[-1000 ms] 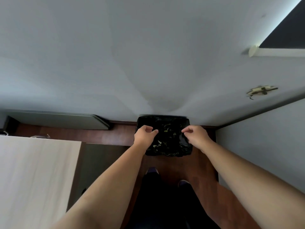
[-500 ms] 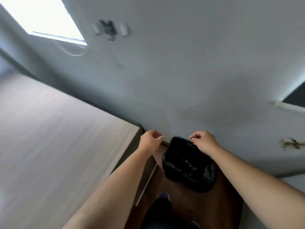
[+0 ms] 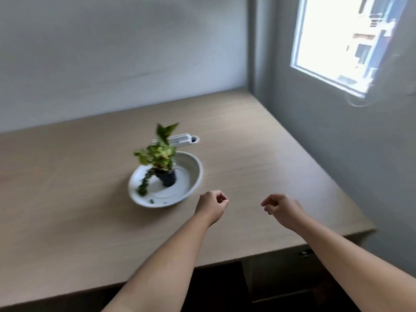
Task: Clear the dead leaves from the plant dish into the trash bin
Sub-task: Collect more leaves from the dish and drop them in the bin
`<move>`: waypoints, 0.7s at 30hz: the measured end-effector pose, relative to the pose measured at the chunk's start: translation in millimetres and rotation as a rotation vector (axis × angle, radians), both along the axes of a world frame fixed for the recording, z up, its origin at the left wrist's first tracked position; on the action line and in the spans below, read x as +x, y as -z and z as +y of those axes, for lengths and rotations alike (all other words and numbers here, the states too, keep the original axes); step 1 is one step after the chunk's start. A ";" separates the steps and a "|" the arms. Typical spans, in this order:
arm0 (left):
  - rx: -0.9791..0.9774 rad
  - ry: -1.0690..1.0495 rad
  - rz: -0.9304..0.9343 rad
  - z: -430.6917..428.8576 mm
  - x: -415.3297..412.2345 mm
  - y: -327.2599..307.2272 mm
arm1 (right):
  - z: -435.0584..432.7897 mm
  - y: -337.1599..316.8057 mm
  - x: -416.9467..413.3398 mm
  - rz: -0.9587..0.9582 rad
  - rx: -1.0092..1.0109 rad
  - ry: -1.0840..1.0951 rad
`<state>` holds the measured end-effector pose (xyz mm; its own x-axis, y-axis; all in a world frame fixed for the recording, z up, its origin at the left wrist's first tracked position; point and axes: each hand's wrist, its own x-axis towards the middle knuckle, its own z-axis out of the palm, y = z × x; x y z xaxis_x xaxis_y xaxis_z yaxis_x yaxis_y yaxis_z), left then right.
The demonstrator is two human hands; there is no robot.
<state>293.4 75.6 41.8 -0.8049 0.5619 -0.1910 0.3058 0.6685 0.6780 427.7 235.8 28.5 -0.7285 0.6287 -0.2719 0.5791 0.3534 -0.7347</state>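
A white round dish (image 3: 191,176) rests on the wooden table (image 3: 67,210). In it stands a small black pot (image 3: 167,178) with a green leafy plant (image 3: 157,154); one stem droops to the dish floor. A couple of small dark leaf bits (image 3: 152,201) lie near the dish's front rim. My left hand (image 3: 211,207) hovers just right of the dish, fingers curled with nothing seen in them. My right hand (image 3: 282,209) floats further right over the table, fingers loosely curled, nothing seen in it. The trash bin is out of view.
A white long tool (image 3: 180,139) lies on the table behind the dish. Grey walls close the table at the back and right; a bright window (image 3: 342,41) is in the right wall. The table's front edge runs below my forearms, with dark space under it.
My view has swung from the black trash bin on the floor up to the table and the plant dish. Both hands have left the bin and now hover over the table.
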 end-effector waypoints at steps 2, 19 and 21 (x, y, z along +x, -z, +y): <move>-0.028 -0.061 0.006 -39.8 -33.6 0.1 | -29.1 -0.7 -42.1 0.013 0.004 -0.054; -0.435 0.175 0.258 -184.1 -236.0 53.7 | -152.3 36.1 -244.8 -0.207 0.373 -0.646; -0.442 0.209 0.312 -177.6 -237.0 56.5 | -140.1 36.1 -251.8 -0.259 0.392 -0.669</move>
